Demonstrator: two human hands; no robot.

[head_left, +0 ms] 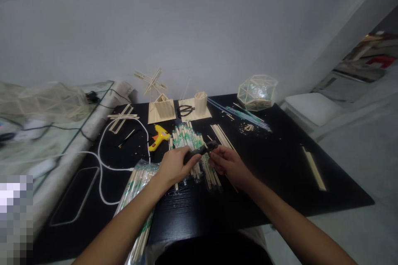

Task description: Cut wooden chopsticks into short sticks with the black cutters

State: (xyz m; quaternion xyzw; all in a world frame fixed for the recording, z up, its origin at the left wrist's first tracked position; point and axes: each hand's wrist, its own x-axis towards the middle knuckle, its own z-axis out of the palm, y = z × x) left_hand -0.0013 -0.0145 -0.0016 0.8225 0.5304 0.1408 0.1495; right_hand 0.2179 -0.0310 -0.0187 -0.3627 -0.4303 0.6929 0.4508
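Both hands meet over the black surface (280,165). The left hand (175,165) has its fingers wrapped round the handle end of a small black cutting tool (200,150); the right hand (225,161) pinches its front end with fingertips. It sits just above the pile of pale wooden sticks in green-printed wrappers (186,138). Looks stiff and light, best gripped along the handle. A yellow glue gun (159,136) lies nearby.

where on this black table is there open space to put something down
Bare patches: the right part of the black table, between the right hand and the lone wooden strip; also the near edge between the forearms. Crowded: the chopstick pile under both hands, the yellow glue gun and the white cable to the left.
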